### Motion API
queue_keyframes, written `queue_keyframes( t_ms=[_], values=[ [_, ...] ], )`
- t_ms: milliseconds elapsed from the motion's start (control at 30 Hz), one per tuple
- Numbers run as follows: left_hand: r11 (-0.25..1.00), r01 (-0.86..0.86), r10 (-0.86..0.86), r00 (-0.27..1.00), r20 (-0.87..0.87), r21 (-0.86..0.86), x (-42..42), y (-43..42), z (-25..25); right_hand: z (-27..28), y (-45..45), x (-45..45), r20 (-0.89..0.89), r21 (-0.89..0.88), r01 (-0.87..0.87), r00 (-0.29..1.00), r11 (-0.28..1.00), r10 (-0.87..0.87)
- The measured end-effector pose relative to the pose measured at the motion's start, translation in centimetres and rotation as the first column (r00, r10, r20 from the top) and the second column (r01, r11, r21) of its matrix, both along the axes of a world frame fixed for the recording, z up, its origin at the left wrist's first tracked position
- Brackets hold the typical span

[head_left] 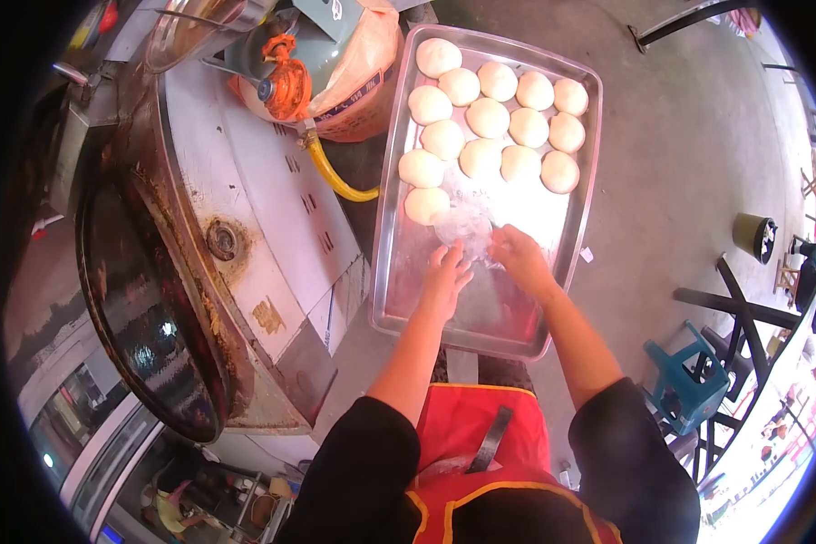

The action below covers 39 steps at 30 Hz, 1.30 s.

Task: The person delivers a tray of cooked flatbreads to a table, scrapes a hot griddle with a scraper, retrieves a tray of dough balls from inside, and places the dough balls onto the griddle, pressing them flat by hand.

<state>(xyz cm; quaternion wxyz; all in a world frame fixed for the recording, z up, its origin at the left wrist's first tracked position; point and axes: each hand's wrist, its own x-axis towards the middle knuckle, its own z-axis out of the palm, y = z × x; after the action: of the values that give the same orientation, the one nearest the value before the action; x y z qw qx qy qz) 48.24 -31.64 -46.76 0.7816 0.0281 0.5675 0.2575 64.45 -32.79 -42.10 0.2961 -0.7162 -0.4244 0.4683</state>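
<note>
A large metal tray (385,272) holds several round pale dough balls (488,118), grouped over its far part. Crumpled clear plastic film (465,222) lies in the tray in front of the dough balls, against the lowest one on the left. My left hand (446,279) is at the film's near edge, its fingers apart. On the film's right side, my right hand (519,258) has its fingers curled in, pinching the film's edge. Glare washes out part of the tray near that hand.
To the left stands a greasy metal stove or griddle (254,227) with a dark round pan (145,308). Behind it is a gas cylinder with an orange regulator (286,82) and a yellow hose (335,177). A blue stool (689,381) is at right.
</note>
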Motion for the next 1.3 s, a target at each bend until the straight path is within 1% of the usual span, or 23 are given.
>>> queue_keyframes(
  t_ms=[33,100,133,200,233,267,300,367,400,500,600,633,700,767,867,900,967,1000,1100,1133,1200,1233,1300],
  values=[
    [0.999,-0.018,0.021,0.995,0.102,-0.033,0.0,0.6,0.0,1.3,-0.5,-0.3,-0.108,-0.081,0.026,0.994,0.996,-0.035],
    [0.994,-0.042,0.071,0.951,0.3,-0.104,-0.5,1.5,0.2,1.4,-2.3,-0.5,-0.286,-0.112,0.1,0.95,0.989,-0.129],
    [0.997,-0.062,0.073,0.954,0.29,-0.05,-0.4,1.4,0.3,1.8,-2.8,-0.4,-0.369,-0.131,0.137,0.913,0.982,-0.176],
    [0.993,-0.103,0.083,0.959,0.272,0.061,0.1,2.5,0.3,2.3,-2.3,0.6,-0.376,-0.232,0.254,0.867,0.939,-0.327],
    [0.99,-0.042,0.014,0.979,0.203,0.133,-0.5,2.3,0.6,3.1,-2.7,0.7,-0.373,-0.28,0.312,0.836,0.908,-0.403],
    [0.979,0.023,-0.05,0.99,0.128,0.202,-1.2,2.4,0.8,3.7,-2.6,0.4,-0.367,-0.256,0.426,0.788,0.868,-0.495],
    [0.96,0.091,-0.108,0.993,0.049,0.266,-1.3,2.4,0.9,3.5,-2.8,0.9,-0.376,-0.249,0.459,0.766,0.853,-0.522],
    [0.837,0.293,-0.187,0.947,-0.261,0.462,-1.0,1.4,2.7,3.5,-3.8,1.1,-0.396,-0.239,0.52,0.719,0.82,-0.571],
    [0.749,0.404,-0.191,0.89,-0.413,0.524,-0.6,1.1,3.5,3.3,-4.0,1.1,-0.445,-0.225,0.562,0.668,0.796,-0.597],
    [0.49,0.557,-0.032,0.78,-0.625,0.671,0.3,1.2,4.8,5.7,-1.7,0.6,-0.518,-0.282,0.53,0.617,0.8,-0.592],
    [0.776,0.279,-0.11,0.943,-0.313,0.566,1.2,-0.7,4.9,7.7,-1.9,0.5,-0.7,-0.333,0.408,0.496,0.85,-0.513],
    [0.814,0.204,-0.113,0.974,-0.197,0.544,1.1,-1.0,5.6,8.6,-2.0,0.3,-0.755,-0.335,0.37,0.444,0.866,-0.482],
    [0.881,0.068,-0.099,0.994,0.043,0.468,0.8,-1.4,8.0,9.3,-2.9,0.1,-0.698,-0.233,0.289,0.615,0.929,-0.367],
    [0.874,0.081,-0.108,0.994,0.029,0.479,1.1,-2.0,10.1,8.7,-3.6,0.2,-0.609,-0.131,0.195,0.758,0.972,-0.234],
    [0.85,0.043,-0.029,0.999,-0.036,0.526,2.1,-3.5,9.3,8.5,-4.0,0.6,-0.321,-0.095,-0.043,0.947,0.995,0.01],
    [0.835,0.021,0.015,0.998,-0.06,0.55,1.7,-4.5,8.7,9.0,-4.6,0.2,-0.3,-0.102,0.014,0.953,0.995,-0.045],
    [0.873,-0.039,0.043,0.999,0.003,0.486,0.9,-4.6,9.1,11.1,-4.5,-0.2,-0.26,-0.116,0.126,0.953,0.985,-0.153],
    [0.89,-0.067,0.058,0.998,0.034,0.451,0.5,-4.6,9.3,12.2,-4.2,-0.2,-0.084,0.02,0.126,0.989,0.992,-0.124],
    [0.948,-0.118,0.069,0.983,0.171,0.296,0.1,-5.2,9.8,10.8,-4.8,-0.6,-0.354,-0.171,0.289,0.874,0.942,-0.333],
    [0.949,-0.055,0.02,0.993,0.114,0.312,0.0,-5.4,9.8,9.0,-5.1,-0.2,-0.476,-0.305,0.2,0.815,0.931,-0.331],
    [0.941,0.077,-0.083,0.997,0.003,0.33,-0.1,-5.7,9.6,7.7,-5.6,-1.2,-0.499,-0.255,0.192,0.814,0.948,-0.299],
    [0.93,0.081,-0.08,0.997,-0.018,0.358,-0.2,-5.7,10.3,7.8,-5.6,-1.8,-0.507,-0.231,0.187,0.815,0.955,-0.282],
    [0.905,0.089,-0.072,0.996,-0.057,0.415,-0.5,-5.2,11.7,8.3,-5.6,-2.9,-0.121,-0.14,0.155,0.978,0.978,-0.172]
  ],
)
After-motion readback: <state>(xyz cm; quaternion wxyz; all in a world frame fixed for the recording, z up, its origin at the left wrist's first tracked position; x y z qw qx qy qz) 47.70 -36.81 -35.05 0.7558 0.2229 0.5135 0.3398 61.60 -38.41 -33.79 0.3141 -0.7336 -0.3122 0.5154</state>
